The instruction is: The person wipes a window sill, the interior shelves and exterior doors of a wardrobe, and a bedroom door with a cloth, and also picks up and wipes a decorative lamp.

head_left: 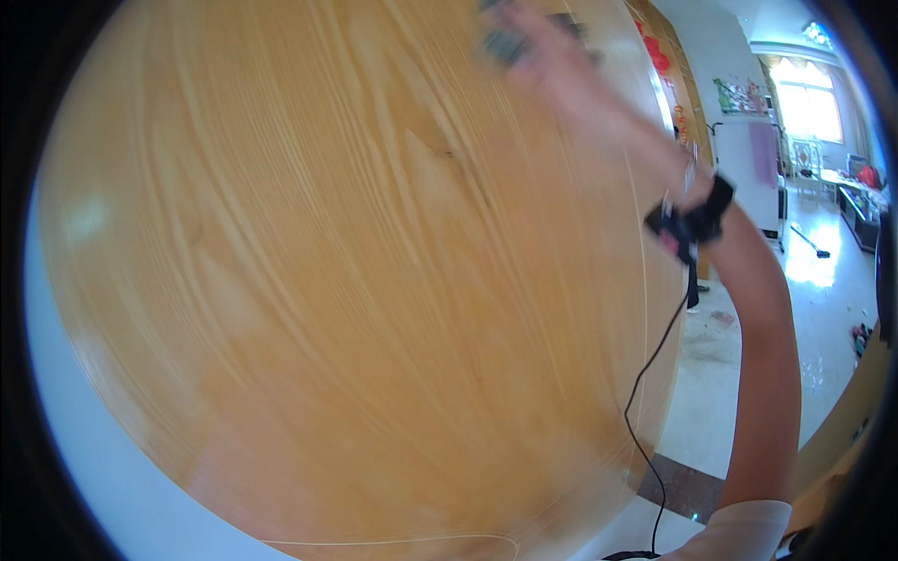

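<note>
My right hand (544, 56) is raised to the top of the view against a large light-brown wood-grain door (337, 266). It is blurred, with the fingers around a dark grey-green item (505, 46), perhaps a cloth, too smeared to name. Dark parts of the item show on both sides of the fingers. A black strap with a small device (684, 223) is on my right wrist, and a thin black cable (635, 393) hangs from it. My left hand is out of view.
Right of the door a hallway with a glossy tiled floor (814, 280) leads to a bright window (807, 98). A wheeled rack with a purple cloth (763, 151), a floor brush (814, 244) and a low cabinet (859, 210) stand there. A pale wall (77, 421) borders the door's left.
</note>
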The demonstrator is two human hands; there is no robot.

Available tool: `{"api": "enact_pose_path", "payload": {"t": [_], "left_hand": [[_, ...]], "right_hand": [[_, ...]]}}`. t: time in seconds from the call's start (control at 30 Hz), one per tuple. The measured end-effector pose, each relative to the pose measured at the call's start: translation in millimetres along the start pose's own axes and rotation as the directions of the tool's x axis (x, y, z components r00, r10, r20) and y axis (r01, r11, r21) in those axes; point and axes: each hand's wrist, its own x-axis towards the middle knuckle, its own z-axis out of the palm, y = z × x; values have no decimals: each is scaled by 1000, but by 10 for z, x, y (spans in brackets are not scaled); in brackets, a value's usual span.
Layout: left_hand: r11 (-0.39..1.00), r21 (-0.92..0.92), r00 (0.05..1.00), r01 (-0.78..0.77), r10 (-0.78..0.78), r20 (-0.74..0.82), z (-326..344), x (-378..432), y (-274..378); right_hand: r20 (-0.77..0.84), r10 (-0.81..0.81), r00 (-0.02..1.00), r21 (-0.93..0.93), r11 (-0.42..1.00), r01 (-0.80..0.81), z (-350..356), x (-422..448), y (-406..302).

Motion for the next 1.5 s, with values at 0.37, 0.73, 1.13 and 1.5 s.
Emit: {"api": "enact_pose_path", "payload": {"t": [0.37,0.73,1.13,1.5], "left_hand": [[999,-55,996,-2,-3,-91,325,8,37],[998,-46,990,-34,27,-138,749,71,259],[999,-14,977,-35,31,-212,800,169,333],[998,-42,972,-36,26,-232,836,125,147]], "right_hand": [[-369,434,822,-150,845,-513,-194,955,2576],[119,-604,788,130,797,590,1602,472,-1381],[75,-690,720,112,724,681,647,581,-452],[-198,-215,956,-321,936,144,-770,540,2432]]}}
